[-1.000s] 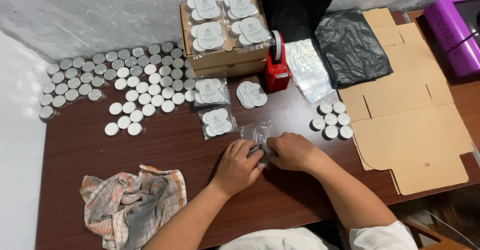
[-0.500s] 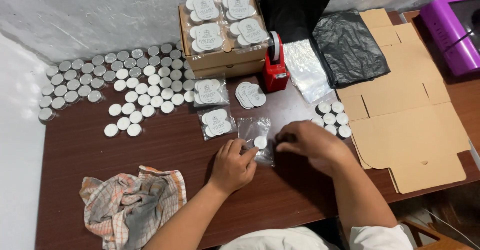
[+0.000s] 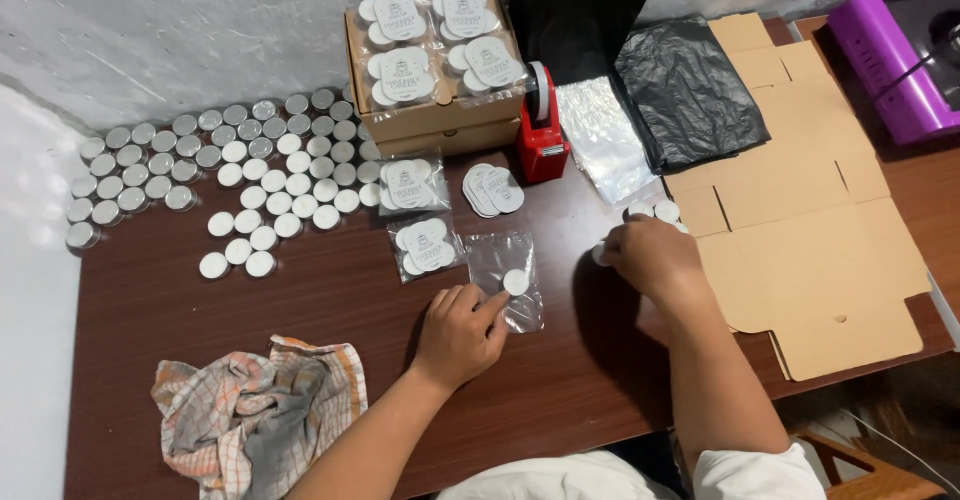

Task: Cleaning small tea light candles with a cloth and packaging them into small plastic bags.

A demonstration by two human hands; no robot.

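Head view: dark wood table (image 3: 300, 300) | L hand (image 3: 462, 332) fingertips pin clear bag (image 3: 508, 278) w/ one white candle (image 3: 516, 281) inside | R hand (image 3: 652, 252) curled over loose candles (image 3: 652, 210), grip unclear | cardboard box (image 3: 440, 110) carries packed bags.

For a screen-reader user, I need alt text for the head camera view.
A person's left hand pins a clear plastic bag holding one white tealight on a dark wooden table, while the right hand reaches a small tealight cluster. Many more tealights lie beyond.
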